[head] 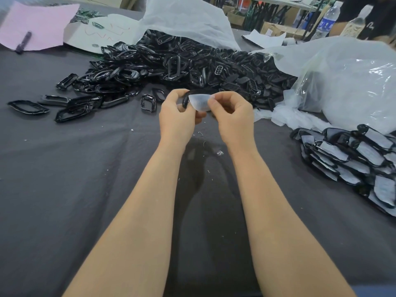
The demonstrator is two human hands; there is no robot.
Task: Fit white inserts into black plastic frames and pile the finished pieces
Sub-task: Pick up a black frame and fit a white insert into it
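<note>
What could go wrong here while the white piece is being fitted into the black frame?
The white insert looks thin, and the right hand pinches only its edge, so it may crease or seat crooked. The left hand holds the black frame in the air above the cloth; a slip could drop it. The finished pile looks loosely heaped and might slide when another piece lands.

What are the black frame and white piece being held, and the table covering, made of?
The black frame looks like hard glossy plastic: light glints along its rim. The white insert seems a thin, matt, slightly translucent sheet, perhaps foam or film; which is unclear. The table cover looks like matt dark grey cloth, with soft creases.
</note>
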